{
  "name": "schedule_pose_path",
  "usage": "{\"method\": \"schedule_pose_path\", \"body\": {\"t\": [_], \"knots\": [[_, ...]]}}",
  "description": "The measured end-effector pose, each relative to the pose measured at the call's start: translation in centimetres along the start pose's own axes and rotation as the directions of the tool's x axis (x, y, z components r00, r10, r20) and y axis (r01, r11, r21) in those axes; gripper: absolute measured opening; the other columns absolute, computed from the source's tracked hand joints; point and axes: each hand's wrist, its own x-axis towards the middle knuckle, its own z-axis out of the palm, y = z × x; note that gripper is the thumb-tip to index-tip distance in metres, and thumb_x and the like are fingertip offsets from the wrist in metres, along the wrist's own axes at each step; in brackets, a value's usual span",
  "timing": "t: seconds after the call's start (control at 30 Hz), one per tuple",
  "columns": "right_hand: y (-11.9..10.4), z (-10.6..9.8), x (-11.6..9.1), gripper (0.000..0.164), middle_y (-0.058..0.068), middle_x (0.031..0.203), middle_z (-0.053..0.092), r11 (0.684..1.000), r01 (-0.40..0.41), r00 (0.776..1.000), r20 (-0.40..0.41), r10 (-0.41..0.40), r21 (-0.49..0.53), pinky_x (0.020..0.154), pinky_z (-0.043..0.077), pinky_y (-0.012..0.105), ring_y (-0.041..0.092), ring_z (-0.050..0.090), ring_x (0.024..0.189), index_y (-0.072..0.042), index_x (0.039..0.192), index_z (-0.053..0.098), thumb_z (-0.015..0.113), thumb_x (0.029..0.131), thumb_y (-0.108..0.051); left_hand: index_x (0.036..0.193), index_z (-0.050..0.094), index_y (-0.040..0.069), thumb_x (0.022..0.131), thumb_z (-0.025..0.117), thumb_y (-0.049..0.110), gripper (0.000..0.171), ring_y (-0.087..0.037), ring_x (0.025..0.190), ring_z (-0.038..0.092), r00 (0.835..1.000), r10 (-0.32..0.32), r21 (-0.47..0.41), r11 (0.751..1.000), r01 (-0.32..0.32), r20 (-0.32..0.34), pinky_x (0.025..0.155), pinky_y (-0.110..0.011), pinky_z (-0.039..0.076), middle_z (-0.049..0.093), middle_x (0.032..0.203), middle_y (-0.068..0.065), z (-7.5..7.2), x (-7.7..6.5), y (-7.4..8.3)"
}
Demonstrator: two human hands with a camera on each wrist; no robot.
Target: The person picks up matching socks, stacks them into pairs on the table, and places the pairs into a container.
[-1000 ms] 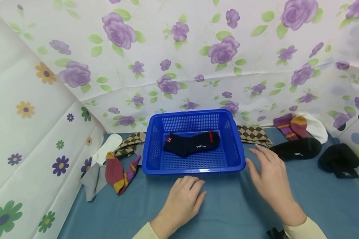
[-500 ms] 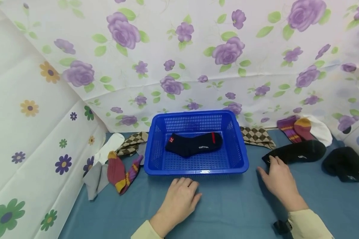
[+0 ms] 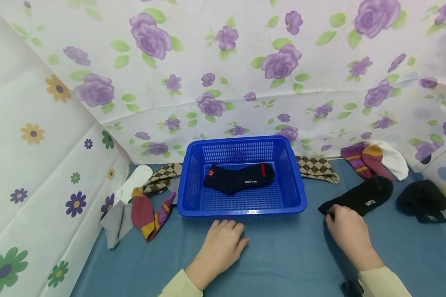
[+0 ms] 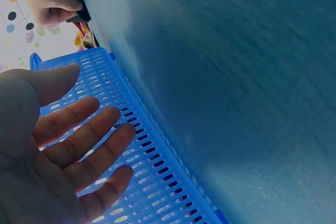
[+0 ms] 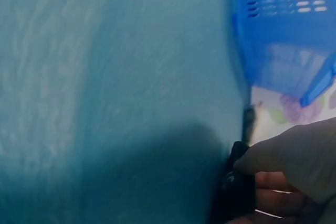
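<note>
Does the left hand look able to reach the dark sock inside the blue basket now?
Probably yes: the left hand is empty, nothing covers the dark sock, and only the near side of the blue basket seems in between.

On the dark navy sock in the blue plastic basket, white capitals read "COTTON"; the red patch at its cuff bears white characters too small to tell for certain. On the black sock right of the basket, white lettering starts "COT", the rest unclear. Farther right of the basket, a black bundle carries small, illegible pale marks.
</note>
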Motion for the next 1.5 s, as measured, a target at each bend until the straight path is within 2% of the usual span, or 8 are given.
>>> {"method": "schedule_pose_path", "body": {"t": [0.5, 0.73, 0.87, 1.0, 1.1, 1.27, 1.43, 1.5], "knots": [[-5.3, -5.0, -1.7, 0.010, -0.002, 0.072, 0.064, 0.988, 0.054, 0.986, 0.146, -0.076, 0.147, 0.051, 0.040, 0.028, 0.010, 0.051, 0.056, -0.013, 0.086, 0.066, 0.063, 0.081, -0.021, 0.104, 0.067, 0.020, 0.088, 0.063, 0.039, 0.025, -0.008, 0.083, 0.060, 0.996, 0.043, -0.163, 0.986, -0.030, 0.076, 0.073, -0.032, 0.049, 0.066, 0.091, 0.008, -1.4, 1.0, 0.5], [-8.4, -8.3, -2.8, 0.010, -0.005, 0.077, 0.067, 0.943, 0.050, 0.961, 0.242, -0.135, 0.330, 0.055, 0.047, 0.025, 0.007, 0.059, 0.066, -0.018, 0.090, 0.066, 0.063, 0.081, -0.019, 0.102, 0.067, 0.024, 0.096, 0.048, 0.041, 0.026, 0.001, 0.078, 0.058, 0.995, 0.076, -0.354, 0.934, -0.047, 0.070, 0.072, -0.023, 0.051, 0.066, 0.089, 0.011, -3.5, 2.0, 2.0], [-10.1, -8.6, -3.5, 0.010, -0.005, 0.080, 0.068, 0.868, 0.071, 0.959, 0.207, -0.195, 0.491, 0.057, 0.050, 0.024, 0.007, 0.062, 0.070, -0.018, 0.092, 0.066, 0.063, 0.084, -0.014, 0.099, 0.064, 0.023, 0.101, 0.030, 0.042, 0.039, 0.003, 0.063, 0.050, 0.994, 0.097, -0.522, 0.851, -0.061, 0.043, 0.062, -0.015, 0.046, 0.054, 0.071, 0.013, -4.7, 2.7, 2.9], [-11.5, -7.9, -4.0, 0.009, -0.004, 0.081, 0.068, 0.782, 0.095, 0.959, 0.155, -0.239, 0.616, 0.060, 0.053, 0.024, 0.007, 0.064, 0.071, -0.019, 0.094, 0.067, 0.065, 0.086, -0.016, 0.096, 0.061, 0.021, 0.102, 0.029, 0.040, 0.038, -0.001, 0.048, 0.038, 0.996, 0.084, -0.684, 0.728, -0.047, 0.020, 0.047, -0.016, 0.036, 0.042, 0.060, 0.008, -5.3, 3.2, 3.5], [-12.4, -7.3, -4.4, 0.013, -0.004, 0.089, 0.071, 0.719, 0.104, 0.950, 0.145, -0.276, 0.687, 0.062, 0.055, 0.025, 0.006, 0.067, 0.074, -0.021, 0.100, 0.068, 0.065, 0.088, -0.026, 0.095, 0.061, 0.019, 0.102, 0.030, 0.037, 0.037, 0.001, 0.048, 0.042, 1.000, 0.024, -0.786, 0.618, -0.005, 0.012, 0.046, -0.016, 0.039, 0.047, 0.062, 0.006, -5.7, 3.3, 3.6], [-13.3, -6.8, -4.9, 0.024, -0.005, 0.115, 0.066, 0.619, 0.155, 0.905, 0.140, -0.402, 0.770, 0.075, 0.054, 0.025, 0.010, 0.065, 0.100, -0.024, 0.115, 0.066, 0.054, 0.095, -0.031, 0.075, 0.056, 0.014, 0.102, 0.032, 0.036, 0.042, -0.003, 0.053, 0.044, 0.990, -0.140, -0.868, 0.491, 0.071, 0.002, 0.049, -0.018, 0.038, 0.046, 0.062, 0.003, -6.3, 3.5, 3.1], [-14.0, -6.5, -5.1, 0.023, -0.007, 0.117, 0.064, 0.639, 0.196, 0.890, 0.138, -0.434, 0.744, 0.073, 0.055, 0.023, 0.009, 0.065, 0.099, -0.030, 0.114, 0.064, 0.059, 0.092, -0.026, 0.089, 0.066, 0.023, 0.095, 0.046, 0.047, 0.031, -0.006, 0.063, 0.057, 0.984, -0.166, -0.899, 0.420, 0.125, 0.060, 0.053, -0.022, 0.046, 0.064, 0.076, 0.005, -6.6, 3.7, 2.6], [-14.1, -6.4, -5.1, 0.023, -0.009, 0.116, 0.064, 0.655, 0.198, 0.893, 0.141, -0.427, 0.729, 0.072, 0.054, 0.021, 0.007, 0.066, 0.095, -0.033, 0.112, 0.064, 0.064, 0.089, -0.027, 0.096, 0.066, 0.027, 0.093, 0.049, 0.050, 0.029, -0.006, 0.070, 0.063, 0.985, -0.157, -0.897, 0.420, 0.137, 0.077, 0.057, -0.023, 0.051, 0.068, 0.086, 0.006, -6.6, 3.7, 2.5]]}}
